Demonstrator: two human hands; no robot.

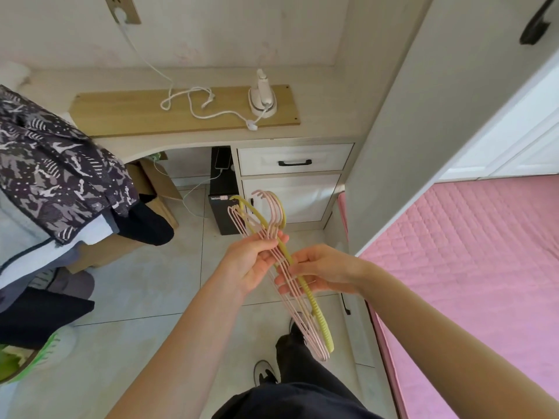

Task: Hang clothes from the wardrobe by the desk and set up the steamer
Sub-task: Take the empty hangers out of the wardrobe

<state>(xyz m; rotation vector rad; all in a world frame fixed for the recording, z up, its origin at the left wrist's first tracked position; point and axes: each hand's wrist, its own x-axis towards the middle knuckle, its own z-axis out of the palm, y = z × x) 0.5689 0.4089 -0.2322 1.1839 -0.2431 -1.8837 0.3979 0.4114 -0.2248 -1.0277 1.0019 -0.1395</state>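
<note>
Both hands (pixel 251 261) (pixel 323 269) clasp several pink hangers (pixel 298 313) plus one yellow hanger (pixel 317 309).

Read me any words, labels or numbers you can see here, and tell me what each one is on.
Black box under the desk: a small white line of print beside a pink mark, too blurred to read.
Steamer, hangers, wall socket, drawer: no print visible.

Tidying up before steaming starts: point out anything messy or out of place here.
The steamer's white cord lies in loose tangled loops across the wooden board on the desk. The patterned clothes pile spills over the desk's left edge.
</note>
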